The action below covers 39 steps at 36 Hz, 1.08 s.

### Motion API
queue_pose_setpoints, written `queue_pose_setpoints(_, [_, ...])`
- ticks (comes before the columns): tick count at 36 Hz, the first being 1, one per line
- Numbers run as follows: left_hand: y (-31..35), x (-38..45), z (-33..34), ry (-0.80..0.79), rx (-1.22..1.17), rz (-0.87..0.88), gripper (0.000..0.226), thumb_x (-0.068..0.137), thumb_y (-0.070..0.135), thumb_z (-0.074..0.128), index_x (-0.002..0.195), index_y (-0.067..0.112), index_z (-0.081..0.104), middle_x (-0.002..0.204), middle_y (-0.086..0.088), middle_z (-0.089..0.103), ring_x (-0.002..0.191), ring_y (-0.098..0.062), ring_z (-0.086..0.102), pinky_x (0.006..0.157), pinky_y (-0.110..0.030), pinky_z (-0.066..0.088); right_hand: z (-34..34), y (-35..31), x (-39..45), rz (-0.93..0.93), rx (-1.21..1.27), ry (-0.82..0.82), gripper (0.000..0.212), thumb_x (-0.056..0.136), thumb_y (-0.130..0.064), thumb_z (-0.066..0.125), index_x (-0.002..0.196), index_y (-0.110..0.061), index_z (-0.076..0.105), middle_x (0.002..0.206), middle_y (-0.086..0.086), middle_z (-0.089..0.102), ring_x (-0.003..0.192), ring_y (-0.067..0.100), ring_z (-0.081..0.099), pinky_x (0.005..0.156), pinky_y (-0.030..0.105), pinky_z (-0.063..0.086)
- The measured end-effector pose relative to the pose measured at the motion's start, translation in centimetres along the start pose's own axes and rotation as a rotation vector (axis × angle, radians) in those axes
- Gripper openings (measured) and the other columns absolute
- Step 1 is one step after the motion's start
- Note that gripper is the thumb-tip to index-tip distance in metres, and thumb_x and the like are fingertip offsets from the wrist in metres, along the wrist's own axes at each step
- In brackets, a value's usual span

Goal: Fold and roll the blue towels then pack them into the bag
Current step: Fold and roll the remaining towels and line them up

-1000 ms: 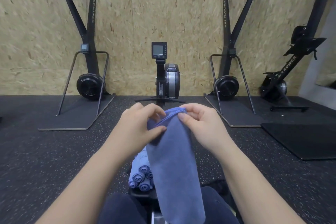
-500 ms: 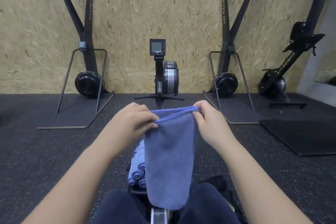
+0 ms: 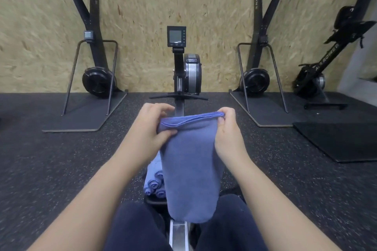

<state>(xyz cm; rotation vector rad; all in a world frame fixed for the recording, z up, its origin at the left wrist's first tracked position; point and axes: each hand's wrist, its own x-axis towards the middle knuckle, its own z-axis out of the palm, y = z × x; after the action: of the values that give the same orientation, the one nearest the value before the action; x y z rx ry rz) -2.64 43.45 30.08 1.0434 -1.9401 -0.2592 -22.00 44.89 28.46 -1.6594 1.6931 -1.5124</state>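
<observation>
1. Since the earlier frame, the top hem of the folded blue terry towel [image 3: 190, 169] has been drawn out wider and flatter between the two hands, and more of its length hangs down.
2. Nearest the camera, dark navy trouser legs [image 3: 226, 228] are seen on either side of a silver metal rail [image 3: 179, 234], and the towel's rounded lower end hangs just above that rail.
3. The towel is held up in the air in front of the body, well clear of the floor, with its doubled upper hem running roughly level.
4. The left corner of the hem is pinched by the left hand [image 3: 152, 128], thumb pressed onto the near face of the cloth and fingers curled behind it.
5. The right corner is pinched by the right hand [image 3: 227, 128], fingertips closed over the hem's end.
6. Behind and below the hanging towel, on its left side, a cluster of rolled blue towels [image 3: 154, 184] is partly hidden; what they rest in cannot be told.
7. A black speckled rubber floor [image 3: 51, 169] extends outward, with a flat black mat [image 3: 342, 138] lying to the right.
8. Further off, a black rowing machine with a small grey monitor [image 3: 176, 36] stands centred.
9. Two tall black ski machines [image 3: 98, 79] flank it against a chipboard wall [image 3: 146, 6].
</observation>
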Motion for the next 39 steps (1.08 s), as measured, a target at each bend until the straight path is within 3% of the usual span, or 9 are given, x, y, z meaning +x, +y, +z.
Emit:
queue_pose_setpoints(5, [-1.0,0.2,0.8,0.007,-0.015,-0.094,0.029,0.075,0.017,0.081,0.08,0.038,0.062,0.085,0.016,0.063,0.082,0.002,0.057,0.071,-0.01,0.038,0.7,1.5,0.3,-0.011,0.043,0.027,0.013,0.104,-0.023,0.029,0.113,-0.021,0.039,0.091,-0.002,0.051,0.077,0.016,0.044,0.06,0.032,0.025])
queue_pose_setpoints(8, [-2.0,0.0,1.7,0.051,-0.115,-0.177,0.025,0.073,0.017,0.082,0.072,0.036,0.066,0.081,0.012,0.065,0.075,0.0,0.058,0.067,-0.015,0.04,0.7,2.5,0.7,-0.014,0.061,0.03,0.024,0.101,-0.027,0.041,0.121,-0.013,0.043,0.104,-0.008,0.05,0.093,0.012,0.047,0.068,0.021,0.029])
queue_pose_setpoints(11, [-3.0,0.0,2.6,0.081,-0.216,-0.235,0.026,0.076,0.015,0.08,0.073,0.038,0.068,0.08,0.014,0.067,0.067,0.002,0.055,0.064,-0.013,0.038,0.6,3.6,0.9,-0.028,0.066,0.016,0.023,0.092,-0.027,0.06,0.107,-0.017,0.046,0.095,-0.018,0.051,0.085,-0.002,0.051,0.068,0.005,0.034])
queue_pose_setpoints(15, [-4.2,0.3,3.7,0.067,-0.264,-0.251,0.035,0.079,0.011,0.076,0.075,0.045,0.069,0.067,0.023,0.064,0.056,-0.003,0.043,0.054,-0.012,0.035,0.7,5.1,1.8,-0.009,-0.001,-0.011,0.019,0.088,-0.024,0.068,0.092,-0.017,0.051,0.085,-0.012,0.055,0.074,-0.002,0.05,0.063,0.006,0.036])
queue_pose_setpoints(21, [-5.6,1.2,5.0,0.033,-0.387,-0.296,0.033,0.085,0.0,0.067,0.079,0.032,0.07,0.067,0.017,0.069,0.052,-0.002,0.057,0.054,-0.012,0.043,1.3,7.0,3.6,-0.054,-0.115,-0.021,0.01,0.09,-0.017,0.064,0.088,-0.019,0.055,0.082,-0.009,0.059,0.072,0.002,0.05,0.06,0.01,0.036])
queue_pose_setpoints(26, [-7.3,2.1,6.3,0.001,-0.462,-0.359,0.031,0.088,0.002,0.064,0.083,0.032,0.07,0.072,0.009,0.072,0.06,-0.016,0.068,0.065,-0.032,0.052,2.4,8.3,4.4,-0.015,-0.139,-0.026,0.007,0.094,-0.023,0.058,0.091,-0.024,0.052,0.077,-0.01,0.058,0.066,0.005,0.05,0.056,0.021,0.036])
queue_pose_setpoints(30, [-8.8,2.5,7.4,0.014,-0.494,-0.383,0.031,0.087,-0.001,0.065,0.084,0.03,0.07,0.073,0.006,0.072,0.069,-0.016,0.069,0.08,-0.046,0.055,3.7,9.2,4.9,0.056,-0.087,-0.05,0.008,0.097,-0.026,0.052,0.094,-0.023,0.046,0.08,-0.006,0.062,0.065,0.009,0.065,0.061,0.029,0.044])
queue_pose_setpoints(35, [-10.3,2.6,8.7,0.042,-0.415,-0.346,0.031,0.086,0.0,0.067,0.084,0.031,0.067,0.074,0.027,0.068,0.07,0.01,0.06,0.073,-0.008,0.045,5.3,11.4,6.1,0.082,-0.092,-0.1,0.011,0.097,-0.027,0.052,0.092,-0.024,0.043,0.082,0.002,0.063,0.081,0.02,0.067,0.058,0.032,0.041])
queue_pose_setpoints(39, [-11.7,2.6,9.8,0.059,-0.386,-0.369,0.029,0.086,0.003,0.067,0.084,0.031,0.067,0.073,0.03,0.066,0.068,0.011,0.058,0.066,-0.005,0.04,6.2,12.8,7.0,0.093,-0.11,-0.126,0.012,0.097,-0.028,0.052,0.091,-0.025,0.043,0.082,0.004,0.063,0.085,0.026,0.065,0.06,0.033,0.041])
